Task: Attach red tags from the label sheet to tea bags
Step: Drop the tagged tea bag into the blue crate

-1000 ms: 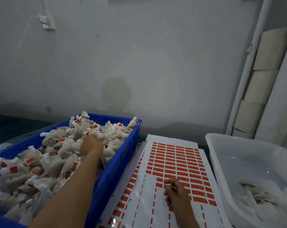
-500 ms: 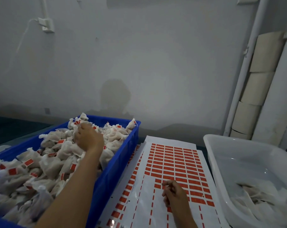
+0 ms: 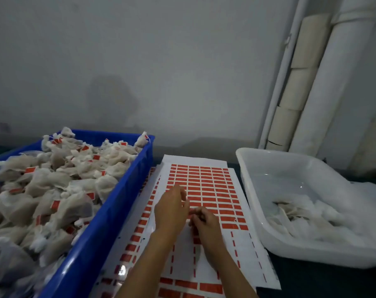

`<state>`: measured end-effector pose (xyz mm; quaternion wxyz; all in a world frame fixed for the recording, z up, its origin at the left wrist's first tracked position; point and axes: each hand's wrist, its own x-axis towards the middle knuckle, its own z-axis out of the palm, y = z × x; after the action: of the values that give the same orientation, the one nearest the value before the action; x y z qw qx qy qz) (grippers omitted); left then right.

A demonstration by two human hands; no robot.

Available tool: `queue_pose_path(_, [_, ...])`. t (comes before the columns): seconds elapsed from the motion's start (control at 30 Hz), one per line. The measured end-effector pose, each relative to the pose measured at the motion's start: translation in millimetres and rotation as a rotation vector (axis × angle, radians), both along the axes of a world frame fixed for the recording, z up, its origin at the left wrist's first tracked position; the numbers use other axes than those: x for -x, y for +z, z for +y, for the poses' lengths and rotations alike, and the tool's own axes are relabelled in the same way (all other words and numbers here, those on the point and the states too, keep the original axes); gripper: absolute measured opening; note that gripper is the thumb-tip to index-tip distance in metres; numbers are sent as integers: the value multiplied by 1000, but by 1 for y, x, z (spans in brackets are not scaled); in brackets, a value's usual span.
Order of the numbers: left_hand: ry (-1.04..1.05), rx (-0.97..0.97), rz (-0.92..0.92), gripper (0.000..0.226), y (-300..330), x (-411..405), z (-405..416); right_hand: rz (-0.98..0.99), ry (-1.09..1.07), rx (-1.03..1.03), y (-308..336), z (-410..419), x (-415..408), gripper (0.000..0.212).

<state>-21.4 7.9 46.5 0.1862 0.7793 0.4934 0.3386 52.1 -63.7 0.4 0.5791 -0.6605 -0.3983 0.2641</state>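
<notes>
Grey, stained wall fills the back of the room, with pale rolls [image 3: 301, 67] standing against it at the right behind a white pipe [image 3: 277, 87]. Below it runs a dark worktop [image 3: 311, 282] carrying everything else. Along the worktop's left edge sits a blue crate [image 3: 109, 211] heaped with tea bags [image 3: 53, 190], white gauzy pouches, many of them showing small red tags. Just beside the crate, in the middle of the worktop, lies the label sheet [image 3: 204, 190], stacked on others whose edges stick out at the left and near sides; its far half carries full rows of red tags [image 3: 206, 181], while the near half is mostly stripped to white backing with thin red slivers. Along the right edge sits a translucent white tub [image 3: 290, 239] with a low pile of pale bags [image 3: 307, 216] in its near end. Both forearms reach in from the near edge and meet over the sheet. The left hand [image 3: 172, 211] hovers palm down with fingers loosely curved, its fingertips over the lowest full rows of tags; I cannot tell whether it holds anything. The right hand [image 3: 204, 222] is just beside it, nearly touching, fingers curled inward as if pinching at the sheet's red tags, though what sits between the fingertips is too blurred to make out.
</notes>
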Motion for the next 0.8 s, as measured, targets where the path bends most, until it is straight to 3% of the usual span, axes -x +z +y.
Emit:
queue_pose_path(0.1, [-43, 105, 24, 13, -34, 1, -5, -16, -12, -22, 1, 0, -1, 18])
queue_pose_path(0.3, [-93, 116, 79, 23, -52, -7, -3, -26, -82, 22, 11, 1, -4, 16])
queue_pose_path(0.5, [-174, 159, 74, 8, -48, -25, -4, -314, -139, 37, 62, -11, -31, 7])
queue_pose_path(0.63, [-166, 138, 13, 13, -56, -21, -5, -479, -254, 65, 104, -34, -78, 7])
queue_pose_path(0.7, [-160, 135, -9, 13, -58, -22, -6, -599, -380, 149, 115, -47, -108, 9])
queue_pose_path(0.8, [-149, 122, -10, 12, -60, -22, -5, -704, -463, 451, 118, -66, -151, 9])
